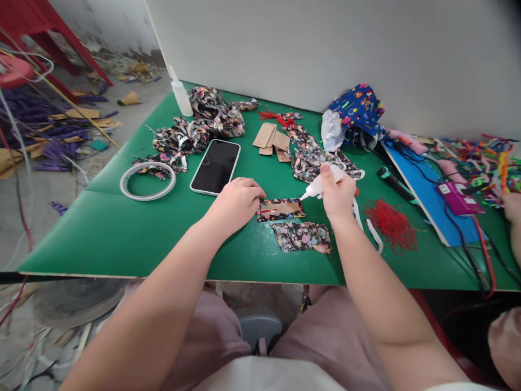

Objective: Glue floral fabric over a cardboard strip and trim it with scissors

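Note:
My right hand (340, 198) is wrapped round a white glue bottle (321, 183), tilted so its thin nozzle points down-left at the right end of a small cardboard strip (288, 208). Floral fabric frames that strip, and a short red line shows on its left part. The curled fingers of my left hand (239, 205) pinch or press the strip's left end; the fingertips are partly hidden. Just below it, a loose dark floral fabric piece (303, 237) lies flat on the green table (163, 239).
Around the work lie a phone (215, 166), a tape ring (123, 182), cardboard pieces (266, 136), crumpled floral fabric (220, 122), red threads (391, 225) and a blue board (431, 201). A second bottle (181, 98) stands at the back left. Another person's hand (513, 209) is at the right edge.

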Demonstrator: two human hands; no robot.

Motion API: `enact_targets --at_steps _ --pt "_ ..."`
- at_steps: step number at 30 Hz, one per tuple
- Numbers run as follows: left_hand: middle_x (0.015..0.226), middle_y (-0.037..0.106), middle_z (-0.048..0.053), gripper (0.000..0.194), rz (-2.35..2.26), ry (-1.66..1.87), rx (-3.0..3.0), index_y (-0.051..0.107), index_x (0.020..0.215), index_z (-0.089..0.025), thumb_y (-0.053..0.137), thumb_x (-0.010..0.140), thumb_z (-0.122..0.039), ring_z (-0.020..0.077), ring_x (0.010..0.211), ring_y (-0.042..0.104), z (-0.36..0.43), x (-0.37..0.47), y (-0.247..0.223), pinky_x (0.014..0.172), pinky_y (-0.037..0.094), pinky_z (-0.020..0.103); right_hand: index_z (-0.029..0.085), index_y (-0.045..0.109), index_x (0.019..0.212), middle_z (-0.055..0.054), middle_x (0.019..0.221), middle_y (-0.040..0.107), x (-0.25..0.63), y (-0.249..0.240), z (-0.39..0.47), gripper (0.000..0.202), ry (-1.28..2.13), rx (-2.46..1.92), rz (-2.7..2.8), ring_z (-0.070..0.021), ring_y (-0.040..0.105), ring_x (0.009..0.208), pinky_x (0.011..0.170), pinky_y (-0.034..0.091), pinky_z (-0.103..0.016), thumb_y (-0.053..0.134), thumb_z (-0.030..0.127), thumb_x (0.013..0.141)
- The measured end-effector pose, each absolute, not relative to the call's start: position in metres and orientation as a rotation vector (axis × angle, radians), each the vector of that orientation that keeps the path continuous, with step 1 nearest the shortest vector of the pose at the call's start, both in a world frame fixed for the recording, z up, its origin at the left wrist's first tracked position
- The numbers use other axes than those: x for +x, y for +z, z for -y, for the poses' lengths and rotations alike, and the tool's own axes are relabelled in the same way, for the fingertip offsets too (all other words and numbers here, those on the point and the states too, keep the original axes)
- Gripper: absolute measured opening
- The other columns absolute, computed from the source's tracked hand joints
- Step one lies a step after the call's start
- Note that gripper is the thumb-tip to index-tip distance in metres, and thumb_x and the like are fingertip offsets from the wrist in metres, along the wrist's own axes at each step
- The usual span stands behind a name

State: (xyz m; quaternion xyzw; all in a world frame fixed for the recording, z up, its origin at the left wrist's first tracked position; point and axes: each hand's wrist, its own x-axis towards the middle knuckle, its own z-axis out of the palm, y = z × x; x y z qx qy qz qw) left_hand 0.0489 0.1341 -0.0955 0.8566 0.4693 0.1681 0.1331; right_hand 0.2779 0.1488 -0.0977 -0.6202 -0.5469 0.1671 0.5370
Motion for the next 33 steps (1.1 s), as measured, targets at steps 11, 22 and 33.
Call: enact_targets --at_steps 11,22,33 --pt "0.109 0.067 0.008 0.035 -1.356 0.478 2.482 0.071 0.096 -0.016 0.038 0.084 -0.014 0.0251 0.109 0.057 -0.1334 0.0491 -0.0945 0.099 0.044 0.043 0.02 0.05 0.056 0.002 0.052 0.052 0.2767 -0.0972 -0.1476 0.047 0.397 -1.501 1.288 -0.0115 0.048 0.051 0.05 0.038 -0.026 0.058 0.063 0.072" --pt "0.111 0.066 0.01 0.036 -1.35 0.458 2.475 0.071 0.097 -0.014 0.037 0.085 -0.014 0.0256 0.109 0.056 -0.1332 0.049 -0.0941 0.099 0.044 0.042 0.019 0.056 0.058 0.002 0.054 0.056 0.2764 -0.0992 -0.1498 0.045 0.402 -1.518 1.273 -0.0126 0.051 0.052 0.052 0.04 -0.027 0.058 0.061 0.072" --pt "0.109 0.067 0.009 0.035 -1.35 0.473 2.482 0.071 0.096 -0.015 0.037 0.085 -0.015 0.025 0.108 0.057 -0.1332 0.049 -0.0946 0.099 0.044 0.042 0.018 0.059 0.062 0.0 0.057 0.059 0.2788 -0.103 -0.1519 0.047 0.411 -1.519 1.258 -0.0133 0.053 0.054 0.054 0.04 -0.027 0.06 0.064 0.069"
